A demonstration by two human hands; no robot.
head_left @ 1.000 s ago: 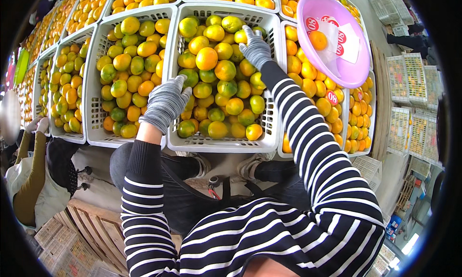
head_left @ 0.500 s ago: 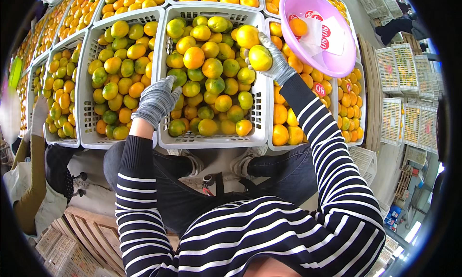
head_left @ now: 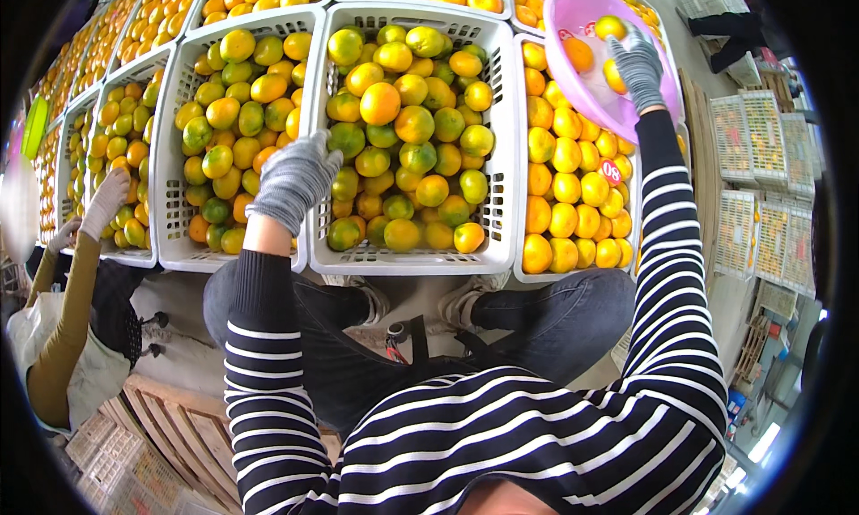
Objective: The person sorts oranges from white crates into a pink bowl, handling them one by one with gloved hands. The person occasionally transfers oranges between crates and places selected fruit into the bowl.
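Observation:
My right hand [head_left: 639, 66], in a grey knitted glove, is inside the pink basin [head_left: 573, 94] at the upper right. Its fingers are round two oranges, a yellow-green one [head_left: 610, 27] and another [head_left: 614, 76]. Beside them in the basin lies a deeper orange one [head_left: 579, 55]. My left hand [head_left: 295, 182], gloved alike, is over the shared rims of two crates, its fingers curled; what they hold, if anything, is hidden. To its right is the middle grey crate [head_left: 499, 246], holding many green and orange oranges [head_left: 414, 124].
On the left stands another grey crate [head_left: 164, 238] of mixed oranges. The right crate [head_left: 573, 274] holds yellower oranges under the basin. More filled crates line the back. A co-worker's gloved hand [head_left: 107, 202] is at the far left; stacked crates [head_left: 738, 135] stand at right.
My right hand has carried two oranges from above the middle crate up and right into the pink basin. My left hand has stayed by the crate rim. The co-worker's hand has shifted right.

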